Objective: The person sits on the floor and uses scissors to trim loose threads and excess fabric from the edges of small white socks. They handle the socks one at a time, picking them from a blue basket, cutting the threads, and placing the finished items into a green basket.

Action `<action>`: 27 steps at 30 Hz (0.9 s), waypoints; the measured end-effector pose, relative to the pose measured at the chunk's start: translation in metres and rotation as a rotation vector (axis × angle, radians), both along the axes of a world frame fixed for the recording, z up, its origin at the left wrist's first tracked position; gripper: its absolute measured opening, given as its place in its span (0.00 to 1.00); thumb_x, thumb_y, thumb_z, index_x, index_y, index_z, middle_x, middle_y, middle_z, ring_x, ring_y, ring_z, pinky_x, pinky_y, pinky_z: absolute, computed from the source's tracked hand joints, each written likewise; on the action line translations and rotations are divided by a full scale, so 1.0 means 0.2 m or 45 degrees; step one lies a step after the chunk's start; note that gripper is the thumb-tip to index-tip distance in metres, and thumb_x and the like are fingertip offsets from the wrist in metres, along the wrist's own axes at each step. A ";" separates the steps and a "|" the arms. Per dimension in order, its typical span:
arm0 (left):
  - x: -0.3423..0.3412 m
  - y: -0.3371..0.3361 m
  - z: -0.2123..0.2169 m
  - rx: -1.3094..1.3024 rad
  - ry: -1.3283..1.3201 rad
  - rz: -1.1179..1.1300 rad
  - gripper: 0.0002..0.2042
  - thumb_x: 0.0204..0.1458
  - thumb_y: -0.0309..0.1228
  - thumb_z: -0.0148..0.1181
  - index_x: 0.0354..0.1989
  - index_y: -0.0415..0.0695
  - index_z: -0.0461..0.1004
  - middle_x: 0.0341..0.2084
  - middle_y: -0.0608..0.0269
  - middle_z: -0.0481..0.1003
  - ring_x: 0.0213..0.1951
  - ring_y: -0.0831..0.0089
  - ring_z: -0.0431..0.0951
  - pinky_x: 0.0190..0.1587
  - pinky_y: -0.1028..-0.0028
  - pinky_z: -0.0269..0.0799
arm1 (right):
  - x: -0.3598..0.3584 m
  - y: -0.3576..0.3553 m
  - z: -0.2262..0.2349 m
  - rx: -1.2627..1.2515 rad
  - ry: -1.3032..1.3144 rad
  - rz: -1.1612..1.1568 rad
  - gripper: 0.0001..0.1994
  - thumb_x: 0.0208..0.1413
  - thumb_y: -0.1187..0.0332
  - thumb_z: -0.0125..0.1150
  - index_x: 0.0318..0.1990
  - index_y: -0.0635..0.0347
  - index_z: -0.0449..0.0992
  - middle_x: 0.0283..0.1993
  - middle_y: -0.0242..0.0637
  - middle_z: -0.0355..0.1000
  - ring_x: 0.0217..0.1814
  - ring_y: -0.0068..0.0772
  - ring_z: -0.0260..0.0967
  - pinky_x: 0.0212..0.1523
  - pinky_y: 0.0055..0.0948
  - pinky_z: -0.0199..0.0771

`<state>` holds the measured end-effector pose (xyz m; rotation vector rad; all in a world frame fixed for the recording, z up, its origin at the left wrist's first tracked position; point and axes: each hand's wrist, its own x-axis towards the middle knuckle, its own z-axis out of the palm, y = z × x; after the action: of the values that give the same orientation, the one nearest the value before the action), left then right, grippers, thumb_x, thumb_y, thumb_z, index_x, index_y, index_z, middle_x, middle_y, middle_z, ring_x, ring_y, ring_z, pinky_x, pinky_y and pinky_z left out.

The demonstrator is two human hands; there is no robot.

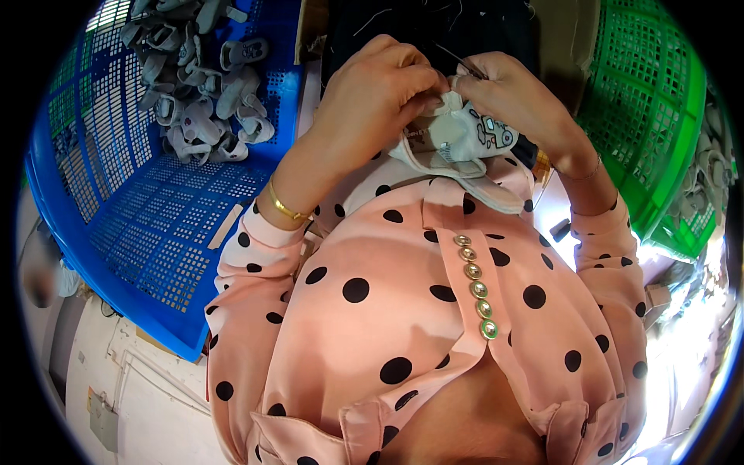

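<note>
A small pale child's shoe point(466, 138) with a cartoon print on its upper lies in front of my body, its opening turned up. My left hand point(372, 97) is closed at the shoe's far edge, thumb and fingers pinching its light fabric. On the other side my right hand point(518, 99) is closed around a thin, dark, pointed metal tool point(463, 63), whose exact kind I cannot make out. The right fingertips also meet the shoe's edge beside the left ones. Fingers partly hide the spot where both hands come together.
To the left stands a blue plastic basket point(174, 205) with several small grey shoes point(198, 120) heaped at its far end. A green basket point(647, 116) is on the right, with more pale shoes point(701, 174) beyond it. Loose thread ends point(373, 19) lie on dark cloth ahead.
</note>
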<state>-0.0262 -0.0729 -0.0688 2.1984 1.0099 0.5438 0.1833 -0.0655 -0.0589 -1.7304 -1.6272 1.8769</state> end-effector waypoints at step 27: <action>-0.02 0.10 0.04 -0.018 -0.190 -0.017 0.13 0.46 0.27 0.67 0.41 0.44 0.75 0.40 0.62 0.76 0.41 0.64 0.75 0.43 0.70 0.72 | 0.06 -0.05 -0.08 -0.059 -0.010 -0.321 0.17 0.59 0.61 0.57 0.32 0.72 0.74 0.22 0.32 0.65 0.25 0.18 0.59 0.29 0.23 0.66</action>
<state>-0.0310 -0.0537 -0.0615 2.1161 0.9172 0.6821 0.1953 -0.0759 -0.0757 -1.8622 -1.3053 1.8039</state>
